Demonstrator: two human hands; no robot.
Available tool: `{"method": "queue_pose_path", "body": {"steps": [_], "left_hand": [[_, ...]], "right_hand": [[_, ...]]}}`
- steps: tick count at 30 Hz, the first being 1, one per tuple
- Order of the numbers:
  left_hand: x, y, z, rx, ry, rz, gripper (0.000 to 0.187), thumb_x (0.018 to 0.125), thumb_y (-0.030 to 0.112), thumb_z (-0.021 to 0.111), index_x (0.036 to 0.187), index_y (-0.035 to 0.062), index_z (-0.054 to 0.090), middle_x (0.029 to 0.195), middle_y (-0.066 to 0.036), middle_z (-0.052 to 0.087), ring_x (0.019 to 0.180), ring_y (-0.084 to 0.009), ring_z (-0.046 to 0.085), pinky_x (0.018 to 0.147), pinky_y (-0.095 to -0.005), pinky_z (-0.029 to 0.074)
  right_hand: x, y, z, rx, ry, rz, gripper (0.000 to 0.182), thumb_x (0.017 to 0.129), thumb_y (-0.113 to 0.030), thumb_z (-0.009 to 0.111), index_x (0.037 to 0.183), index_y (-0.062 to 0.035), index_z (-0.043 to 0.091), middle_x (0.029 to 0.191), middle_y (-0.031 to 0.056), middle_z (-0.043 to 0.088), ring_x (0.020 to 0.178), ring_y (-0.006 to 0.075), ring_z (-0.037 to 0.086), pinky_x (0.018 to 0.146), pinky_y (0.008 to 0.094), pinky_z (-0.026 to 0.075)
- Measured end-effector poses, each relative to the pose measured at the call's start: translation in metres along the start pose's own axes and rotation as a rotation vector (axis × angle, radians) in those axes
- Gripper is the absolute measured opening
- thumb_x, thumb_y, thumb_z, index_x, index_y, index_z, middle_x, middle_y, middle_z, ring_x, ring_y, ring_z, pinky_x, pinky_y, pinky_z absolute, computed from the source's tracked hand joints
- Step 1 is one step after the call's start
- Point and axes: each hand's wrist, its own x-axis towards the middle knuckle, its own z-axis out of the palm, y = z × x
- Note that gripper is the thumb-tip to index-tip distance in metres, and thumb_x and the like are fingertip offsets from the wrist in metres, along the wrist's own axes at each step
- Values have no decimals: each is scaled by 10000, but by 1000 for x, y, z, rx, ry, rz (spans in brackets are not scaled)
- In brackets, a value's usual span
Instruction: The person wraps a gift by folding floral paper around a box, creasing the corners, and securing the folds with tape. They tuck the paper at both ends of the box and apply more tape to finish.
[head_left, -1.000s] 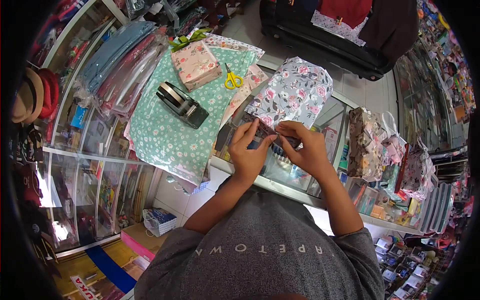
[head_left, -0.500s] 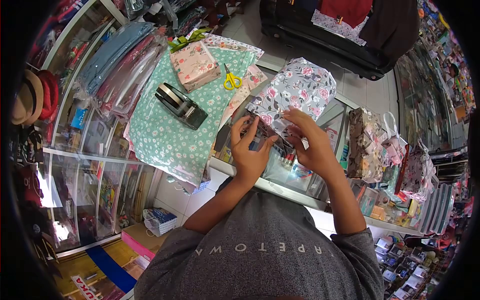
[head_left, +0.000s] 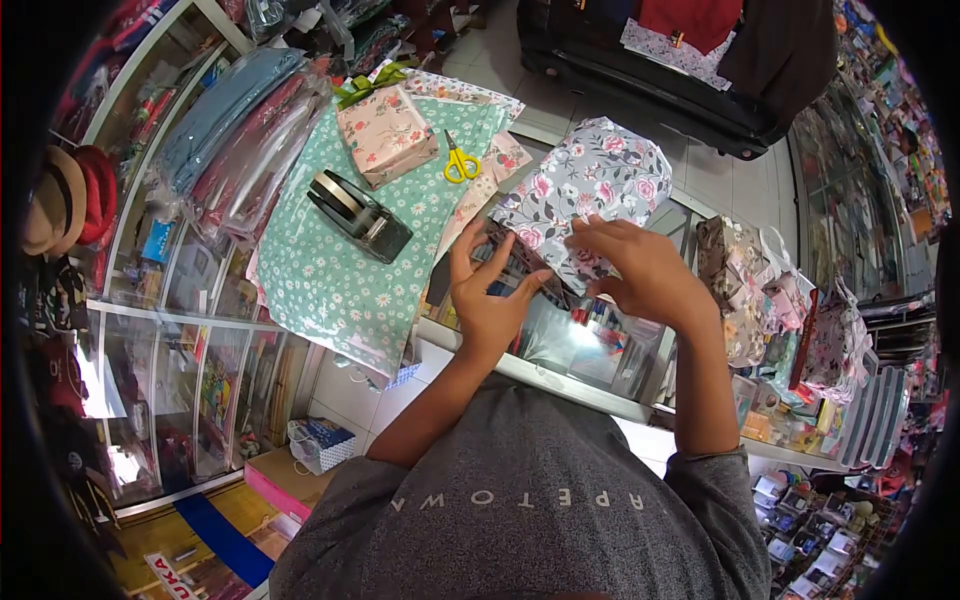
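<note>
A box in grey floral wrapping paper [head_left: 605, 180] lies on the glass counter [head_left: 570, 345], its near side dark and partly hidden by my fingers. My left hand [head_left: 487, 295] is at its near left corner, fingers apart and touching the edge. Over the near right part of the paper is my right hand [head_left: 640, 265], its fingers spread. Left of the box, a tape dispenser [head_left: 360, 215], yellow-handled scissors [head_left: 462, 165] and a pink floral wrapped box [head_left: 388, 135] with a green ribbon [head_left: 370, 85] rest on green daisy paper [head_left: 330, 280].
Gift bags [head_left: 735, 270] stand on the counter to the right. Plastic-packed clothes [head_left: 235, 140] lie at the left, above glass cabinets [head_left: 180, 370]. A black case [head_left: 640, 85] with clothes on it is beyond the counter.
My right hand has lifted slightly and moved right and away from the near edge of the box. My left hand has shifted slightly left and its fingers remain at the corner.
</note>
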Motion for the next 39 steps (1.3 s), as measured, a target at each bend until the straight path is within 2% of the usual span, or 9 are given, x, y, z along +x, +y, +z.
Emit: {"method": "queue_pose_path", "body": {"steps": [3, 6, 7, 11, 14, 19, 23, 34, 39], "left_hand": [[1, -5, 3, -67, -14, -24, 636, 711, 216, 989, 1278, 37, 763, 1509, -198, 523, 1348, -368, 566, 1069, -491, 504], [5, -9, 2, -75, -38, -22, 644, 715, 211, 986, 1293, 44, 758, 1535, -197, 500, 1414, -377, 524, 1100, -522, 491], [6, -9, 0, -84, -57, -34, 625, 716, 207, 985, 1274, 41, 761, 1555, -196, 483, 1442, -384, 497, 1126, -557, 471], [17, -8, -3, -105, -89, -14, 548, 704, 212, 993, 1172, 18, 783, 1600, -213, 442, 1459, -416, 479, 1183, -549, 419], [26, -19, 0, -258, -169, -69, 556, 684, 225, 1003, 1154, 18, 790, 1635, -236, 413, 1489, -428, 450, 1206, -519, 398], [32, -47, 17, -365, -206, -80, 559, 648, 252, 1023, 1072, 22, 739, 1598, -286, 480, 1515, -409, 446, 1212, -470, 394], [32, -55, 19, -497, -213, -66, 578, 627, 215, 1032, 1061, 8, 711, 1589, -284, 491, 1488, -399, 484, 1202, -459, 411], [-11, -34, -48, -318, -198, -137, 545, 585, 81, 1007, 957, -1, 617, 1512, -277, 556, 1442, -412, 531, 1170, -460, 438], [-22, -39, -64, -503, -224, -100, 614, 683, 244, 1003, 1014, 23, 536, 1556, -313, 468, 1462, -458, 473, 1174, -488, 419]], "right_hand": [[16, 0, -9, 16, -164, 75, 807, 590, -120, 955, 1335, -97, 645, 1227, 94, 688, 1189, 328, 654, 964, 466, 558], [34, 2, -9, -77, -155, -9, 933, 536, -146, 984, 1384, -89, 600, 1313, 101, 641, 1265, 324, 614, 1008, 459, 534], [40, 1, -15, -124, -262, 45, 1181, 450, -216, 1028, 1499, -103, 498, 1515, 141, 525, 1419, 354, 506, 1131, 482, 472], [65, 14, -10, -285, -351, -43, 1603, 308, -396, 1067, 1666, -144, 253, 1744, 195, 220, 1613, 397, 218, 1294, 589, 262], [83, 14, -16, -315, -481, -106, 1627, 292, -418, 1067, 1671, -143, 248, 1743, 195, 224, 1617, 399, 209, 1294, 610, 246], [95, 37, -4, -98, -474, -319, 1614, 281, -425, 1061, 1661, -134, 277, 1513, 181, 513, 1437, 417, 449, 1168, 597, 397], [90, 30, -8, -95, -402, -327, 1478, 341, -430, 1043, 1617, -142, 357, 1453, 193, 546, 1346, 413, 513, 1085, 533, 454], [70, -32, 13, -36, -378, -331, 1381, 418, -460, 1005, 1613, -198, 365, 1431, 202, 521, 1296, 416, 522, 997, 569, 467], [64, -53, 26, -77, -301, -337, 1392, 418, -485, 988, 1624, -198, 355, 1342, 217, 519, 1214, 400, 535, 908, 545, 465]]}}
